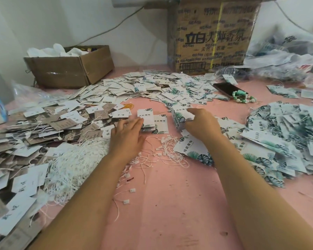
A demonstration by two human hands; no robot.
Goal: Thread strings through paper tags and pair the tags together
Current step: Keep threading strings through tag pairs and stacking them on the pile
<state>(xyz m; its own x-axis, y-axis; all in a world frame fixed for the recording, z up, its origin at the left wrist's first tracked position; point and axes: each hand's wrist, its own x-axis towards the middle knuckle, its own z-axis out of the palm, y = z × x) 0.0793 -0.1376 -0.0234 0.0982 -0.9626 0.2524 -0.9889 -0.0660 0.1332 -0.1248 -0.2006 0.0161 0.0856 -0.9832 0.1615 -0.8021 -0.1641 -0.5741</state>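
Where the loose white strings with small plastic tabs lie: on the pink tabletop, between the two bare forearms; a dense white bundle of strings sits just to their left.
Left hand: fingers straight and close together, their tips touching a low stack of white rectangular paper tags printed with green leaves, which lies flat on the tabletop.
Right hand: fingers curled round a thick block of leaf-printed white paper tags, tilted on edge (how many tags, I cannot tell).
Left heap: grey-brown and white card tags, some with strings among them.
Right heap: leaf-printed tags with strings, spread beside the right forearm.
Far heap: mixed white tags, scattered across the middle of the table.
Phone: a dark flat phone, with a green bead bracelet at its near end.
Boxes: a small open brown cardboard box far left; a tall printed brown cardboard carton behind the far heap.
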